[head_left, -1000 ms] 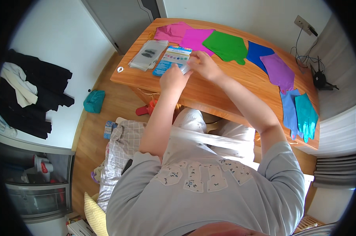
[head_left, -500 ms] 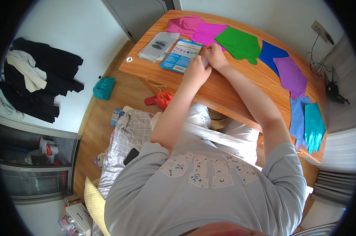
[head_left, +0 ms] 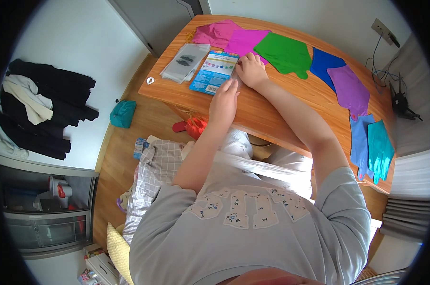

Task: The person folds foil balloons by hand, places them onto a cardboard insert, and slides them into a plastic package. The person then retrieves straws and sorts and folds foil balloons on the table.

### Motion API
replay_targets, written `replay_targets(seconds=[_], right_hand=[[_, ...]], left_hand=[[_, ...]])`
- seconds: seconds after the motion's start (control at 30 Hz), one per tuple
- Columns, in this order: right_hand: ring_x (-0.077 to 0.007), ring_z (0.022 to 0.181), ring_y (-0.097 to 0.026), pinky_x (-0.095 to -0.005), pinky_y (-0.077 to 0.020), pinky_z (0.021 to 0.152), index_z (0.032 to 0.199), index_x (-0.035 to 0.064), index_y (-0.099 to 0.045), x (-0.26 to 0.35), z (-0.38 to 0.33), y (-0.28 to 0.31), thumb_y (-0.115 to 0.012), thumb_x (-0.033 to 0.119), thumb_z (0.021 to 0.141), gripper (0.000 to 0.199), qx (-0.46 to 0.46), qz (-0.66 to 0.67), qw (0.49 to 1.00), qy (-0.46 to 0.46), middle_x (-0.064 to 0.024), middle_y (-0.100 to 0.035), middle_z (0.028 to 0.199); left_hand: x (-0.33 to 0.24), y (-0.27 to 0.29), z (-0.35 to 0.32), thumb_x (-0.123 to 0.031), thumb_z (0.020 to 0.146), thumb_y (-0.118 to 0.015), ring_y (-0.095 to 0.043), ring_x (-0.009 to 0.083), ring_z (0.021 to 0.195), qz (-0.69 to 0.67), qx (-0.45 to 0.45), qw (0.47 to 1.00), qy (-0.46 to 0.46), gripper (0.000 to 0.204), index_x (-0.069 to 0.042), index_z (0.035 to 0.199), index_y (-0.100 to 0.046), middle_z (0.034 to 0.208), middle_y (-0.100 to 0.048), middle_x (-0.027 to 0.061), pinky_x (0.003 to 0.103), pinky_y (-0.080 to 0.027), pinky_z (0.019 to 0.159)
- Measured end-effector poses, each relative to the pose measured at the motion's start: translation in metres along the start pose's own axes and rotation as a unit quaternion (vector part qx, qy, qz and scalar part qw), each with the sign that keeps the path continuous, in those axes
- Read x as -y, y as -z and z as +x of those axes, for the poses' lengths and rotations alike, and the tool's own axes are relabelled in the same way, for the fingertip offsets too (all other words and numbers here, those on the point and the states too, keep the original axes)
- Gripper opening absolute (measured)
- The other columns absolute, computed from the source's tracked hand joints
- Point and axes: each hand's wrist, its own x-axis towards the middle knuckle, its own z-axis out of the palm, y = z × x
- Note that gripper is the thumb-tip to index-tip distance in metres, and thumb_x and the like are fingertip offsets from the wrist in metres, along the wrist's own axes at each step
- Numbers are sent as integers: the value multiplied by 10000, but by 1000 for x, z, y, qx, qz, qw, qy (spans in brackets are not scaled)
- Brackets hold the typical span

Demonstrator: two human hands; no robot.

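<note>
My left hand (head_left: 223, 105) is at the near right corner of a blue and white printed card (head_left: 215, 71), fingers close together, thumb side toward the right hand. My right hand (head_left: 251, 71) rests on the table by the card's right edge, its fingers curled. Between the two hands shows a strip of clear plastic film (head_left: 236, 80), pinched at both ends; most of it is hidden by the fingers. Left of the card lies a stack of clear plastic sleeves (head_left: 183, 61) with dark marks on it.
Coloured sheets fan along the table's far and right edges: pink (head_left: 217, 34), magenta (head_left: 246, 42), green (head_left: 284, 53), dark blue (head_left: 326, 65), purple (head_left: 350, 90), light blue (head_left: 361, 142) and teal (head_left: 381, 152). A white ring (head_left: 150, 80) sits at the left corner of the wooden table (head_left: 272, 107).
Both hands have shifted slightly apart, the left one dropping toward the table's near edge. The view has turned a little. The sheets and the card lie as before.
</note>
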Motion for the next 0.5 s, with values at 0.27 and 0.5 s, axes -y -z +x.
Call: replay_targets(seconds=[0.27,0.5], right_hand=[[-307,1109,-567,-419,-402,1017,1196,8,-639,-28,17,4,-541,367,980,430,-47,189,980,-38,-147,-649,1135],[-165,947,-580,-341,-455,838,1090,49,-643,-23,14,7,-500,342,1038,330,-30,648,735,-196,-39,-651,1023]], left_hand=[[7,2,16,-140,813,-759,-611,323,1082,-3,6,1000,-20,329,-28,1117,-697,1153,-667,125,426,-506,911],[22,15,23,-229,739,-819,-603,269,1096,-4,23,998,-52,386,-108,1090,-713,1164,-661,50,418,-471,888]])
